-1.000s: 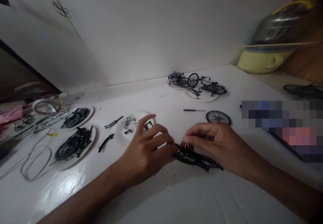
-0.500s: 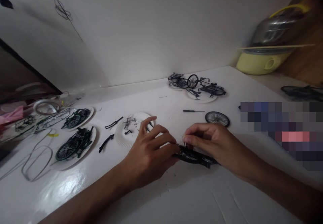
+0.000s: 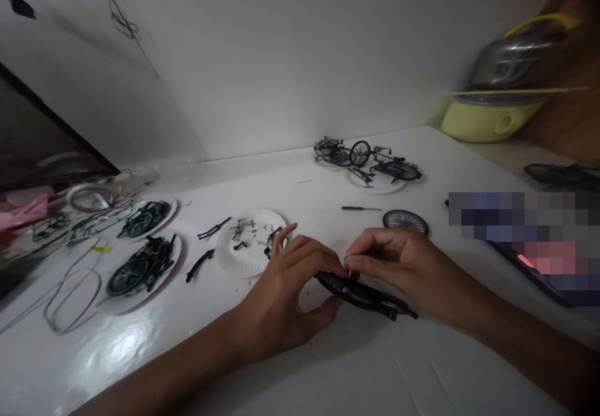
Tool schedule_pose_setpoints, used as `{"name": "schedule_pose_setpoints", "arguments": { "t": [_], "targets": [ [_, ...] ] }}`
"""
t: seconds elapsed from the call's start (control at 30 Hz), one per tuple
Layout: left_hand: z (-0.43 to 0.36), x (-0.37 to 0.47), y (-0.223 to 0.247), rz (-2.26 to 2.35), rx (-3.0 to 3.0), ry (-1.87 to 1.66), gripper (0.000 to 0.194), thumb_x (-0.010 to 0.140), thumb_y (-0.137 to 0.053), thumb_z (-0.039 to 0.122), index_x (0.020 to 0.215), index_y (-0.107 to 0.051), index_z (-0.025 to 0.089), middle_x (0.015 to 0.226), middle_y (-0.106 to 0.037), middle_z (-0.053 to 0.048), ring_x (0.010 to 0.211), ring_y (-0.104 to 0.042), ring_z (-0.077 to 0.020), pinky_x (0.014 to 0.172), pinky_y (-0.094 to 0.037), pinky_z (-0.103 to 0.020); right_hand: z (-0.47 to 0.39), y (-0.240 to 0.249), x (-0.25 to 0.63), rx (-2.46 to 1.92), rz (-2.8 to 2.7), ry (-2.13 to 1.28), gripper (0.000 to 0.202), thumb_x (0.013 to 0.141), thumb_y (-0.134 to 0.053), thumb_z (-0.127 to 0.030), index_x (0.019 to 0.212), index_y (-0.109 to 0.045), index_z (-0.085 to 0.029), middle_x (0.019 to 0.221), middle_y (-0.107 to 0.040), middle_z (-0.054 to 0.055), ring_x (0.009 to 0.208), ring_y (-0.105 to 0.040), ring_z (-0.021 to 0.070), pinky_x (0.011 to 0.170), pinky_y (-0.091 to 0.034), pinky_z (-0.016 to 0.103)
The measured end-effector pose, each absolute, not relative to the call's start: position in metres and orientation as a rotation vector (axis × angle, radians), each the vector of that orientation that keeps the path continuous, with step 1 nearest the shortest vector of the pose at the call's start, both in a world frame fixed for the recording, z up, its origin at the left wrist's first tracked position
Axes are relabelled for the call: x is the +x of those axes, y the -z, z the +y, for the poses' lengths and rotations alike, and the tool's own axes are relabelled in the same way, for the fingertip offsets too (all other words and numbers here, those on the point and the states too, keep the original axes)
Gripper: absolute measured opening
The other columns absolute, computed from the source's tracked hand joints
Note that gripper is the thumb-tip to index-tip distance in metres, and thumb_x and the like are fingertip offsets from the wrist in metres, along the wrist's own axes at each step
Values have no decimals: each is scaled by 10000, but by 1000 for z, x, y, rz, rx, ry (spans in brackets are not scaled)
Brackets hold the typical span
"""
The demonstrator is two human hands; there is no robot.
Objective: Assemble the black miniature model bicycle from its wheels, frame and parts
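Observation:
My left hand (image 3: 285, 294) grips the left end of a black model bicycle part (image 3: 370, 297), which has a wheel and a dark frame. Its thumb is below the part and its fingers lie over the top. Above the same part, my right hand (image 3: 400, 263) pinches a thin pale pin-like piece (image 3: 349, 273), whose lower end meets the bicycle part; the exact contact is hidden. Just beyond the right hand lies a loose spoked wheel (image 3: 407, 220). A small dark screwdriver (image 3: 360, 208) rests behind the hands.
Left of my hands, a paper plate (image 3: 225, 253) carries small metal parts. Two curved black pieces, one a fender-like strip (image 3: 199, 265), lie beside it. Plates with green bicycle parts (image 3: 135, 272) stand farther left. Black model bicycles (image 3: 394, 167) sit behind, and a yellow pot (image 3: 492, 119) at the back right.
My left thumb has come into sight below the bicycle part, and the left fingers have moved toward the right fingertips. The bicycle part has shifted slightly and shows more of its length.

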State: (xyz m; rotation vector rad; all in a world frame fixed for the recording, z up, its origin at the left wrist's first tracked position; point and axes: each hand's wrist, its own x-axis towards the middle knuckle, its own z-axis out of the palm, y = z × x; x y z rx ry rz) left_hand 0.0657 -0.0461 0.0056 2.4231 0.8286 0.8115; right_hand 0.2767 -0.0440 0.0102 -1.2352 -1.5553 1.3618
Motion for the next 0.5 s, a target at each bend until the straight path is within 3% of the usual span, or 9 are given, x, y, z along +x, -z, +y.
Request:
{"name": "schedule_pose_setpoints", "arguments": {
  "t": [0.33,0.5],
  "targets": [
    [-36,58,-8,721,2199,-784,228,876,-692,203,1089,-623,247,1070,-696,-21,1067,-633,-178,1207,-143,-558,-40,-13,287,-1187,-1659,-1418,169,830,-696,-365,774,-696,-205,797,-730,19,774,-672,155,739,-504,270],
    [-33,58,-5,723,2040,-850,332,847,-722,206,1152,-592,232,1175,-641,-68,1143,-591,-198,1074,-434,-441,-41,-15,289,-1217,-1682,-1357,163,807,-727,-367,752,-700,-215,775,-734,15,759,-681,159,739,-520,281]
  ]
}}
